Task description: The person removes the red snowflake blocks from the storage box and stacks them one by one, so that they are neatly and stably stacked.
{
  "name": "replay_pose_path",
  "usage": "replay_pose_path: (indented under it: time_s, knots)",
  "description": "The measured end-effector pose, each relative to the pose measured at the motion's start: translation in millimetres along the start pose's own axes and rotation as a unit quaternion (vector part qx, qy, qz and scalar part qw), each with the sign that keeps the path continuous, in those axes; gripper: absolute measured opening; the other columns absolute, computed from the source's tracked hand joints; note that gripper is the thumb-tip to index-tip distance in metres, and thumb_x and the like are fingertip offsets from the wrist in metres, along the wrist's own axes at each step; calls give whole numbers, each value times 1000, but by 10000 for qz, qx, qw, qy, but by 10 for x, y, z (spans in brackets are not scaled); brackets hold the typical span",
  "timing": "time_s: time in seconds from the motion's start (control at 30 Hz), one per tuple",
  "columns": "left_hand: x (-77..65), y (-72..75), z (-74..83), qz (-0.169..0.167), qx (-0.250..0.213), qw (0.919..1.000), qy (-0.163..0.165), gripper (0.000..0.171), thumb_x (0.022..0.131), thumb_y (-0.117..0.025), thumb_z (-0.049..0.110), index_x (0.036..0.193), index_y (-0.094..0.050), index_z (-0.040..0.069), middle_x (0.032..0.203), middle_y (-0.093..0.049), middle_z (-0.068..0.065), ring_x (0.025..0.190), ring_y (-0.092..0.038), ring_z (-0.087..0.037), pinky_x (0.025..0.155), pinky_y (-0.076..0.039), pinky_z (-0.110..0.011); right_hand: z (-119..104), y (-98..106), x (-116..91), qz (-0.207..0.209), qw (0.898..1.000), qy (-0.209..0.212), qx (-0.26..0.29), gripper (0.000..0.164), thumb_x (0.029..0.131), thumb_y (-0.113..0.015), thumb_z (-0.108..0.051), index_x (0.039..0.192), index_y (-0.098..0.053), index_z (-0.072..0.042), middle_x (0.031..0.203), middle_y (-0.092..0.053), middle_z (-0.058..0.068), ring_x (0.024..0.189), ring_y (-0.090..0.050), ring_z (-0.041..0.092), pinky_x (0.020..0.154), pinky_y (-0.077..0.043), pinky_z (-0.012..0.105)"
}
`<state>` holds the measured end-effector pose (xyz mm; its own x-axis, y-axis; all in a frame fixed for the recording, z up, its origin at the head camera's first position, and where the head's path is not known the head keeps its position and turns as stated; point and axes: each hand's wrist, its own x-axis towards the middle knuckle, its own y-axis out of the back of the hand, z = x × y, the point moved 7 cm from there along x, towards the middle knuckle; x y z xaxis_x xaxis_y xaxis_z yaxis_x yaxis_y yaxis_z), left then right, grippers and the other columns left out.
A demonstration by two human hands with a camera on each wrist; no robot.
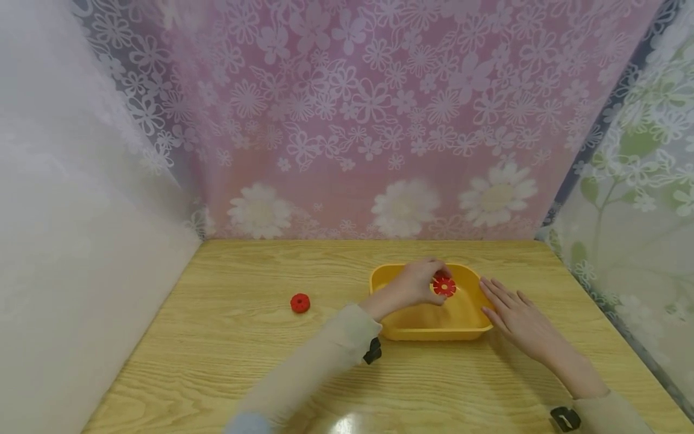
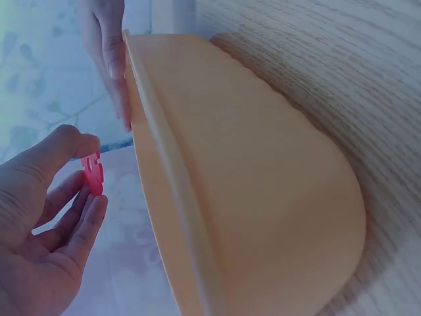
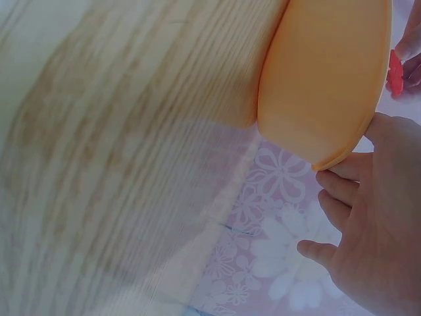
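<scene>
My left hand [image 1: 413,284] pinches a red notched plastic snowflake disc [image 1: 444,287] between thumb and fingers, over a yellow plastic basin [image 1: 434,334]. In the left wrist view the same disc [image 2: 93,174] shows nearly edge-on beside the basin's rim [image 2: 172,168]. My right hand [image 1: 522,322] rests with straight fingers on the right rim of the basin. Its fingertips also lie along the rim in the right wrist view, where the hand [image 3: 381,210] is close up. On the table left of the basin sits a short stack of red snowflake discs [image 1: 300,303].
The wood-grain table [image 1: 233,361] runs back to a pink flowered cloth [image 1: 347,120]. A pale panel [image 1: 81,211] stands at the left and a leaf-patterned cloth [image 1: 640,181] at the right. Each sleeve has a black strap piece at the wrist.
</scene>
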<state>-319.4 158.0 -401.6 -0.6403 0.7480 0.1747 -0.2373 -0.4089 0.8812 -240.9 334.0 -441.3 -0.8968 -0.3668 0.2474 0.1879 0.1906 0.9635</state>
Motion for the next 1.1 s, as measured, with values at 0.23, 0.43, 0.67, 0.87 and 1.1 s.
replay_pose_path:
  time_s: [0.23, 0.43, 0.67, 0.87, 1.1]
  knots:
    - [-93, 92, -95, 72, -155, 9998, 50, 46, 83, -85, 21, 123, -66, 11, 118, -63, 1, 104, -61, -6, 82, -47, -8, -17, 10, 2, 36, 10000, 51, -22, 59, 106, -54, -30, 155, -38, 0, 157, -40, 21, 145, -37, 39, 114, -27, 67]
    - [-170, 206, -210, 243, -259, 9993, 100, 46, 82, -85, 17, 123, -65, 10, 118, -64, -1, 105, -62, -9, 84, -49, -10, -32, 28, -5, 59, 10000, 77, -4, 60, 105, -56, -28, 154, -38, 1, 157, -40, 21, 145, -36, 39, 115, -27, 66]
    - [-345, 375, -383, 384, -448, 9980, 218, 45, 82, -85, 17, 123, -65, 9, 119, -64, -1, 106, -63, -10, 86, -51, -13, -22, 14, -2, -89, 9999, 53, 100, 61, 105, -55, -28, 156, -35, 1, 159, -37, 21, 147, -32, 39, 114, -26, 67]
    - [-568, 536, -589, 562, -820, 9943, 378, 44, 83, -83, 11, 122, -64, 5, 119, -64, -6, 108, -63, -17, 92, -56, -25, -23, 8, 5, -71, 9999, 84, 69, 61, 106, -55, -27, 156, -35, 1, 158, -37, 21, 148, -32, 38, 114, -26, 67]
    - [-815, 677, -836, 701, -1007, 9903, 660, 44, 84, -81, 8, 124, -64, 1, 120, -64, -10, 111, -63, -25, 96, -56, -37, -28, 22, 1, 28, 9999, 121, 22, 60, 105, -56, -27, 155, -37, 2, 157, -40, 22, 146, -34, 39, 112, -29, 68]
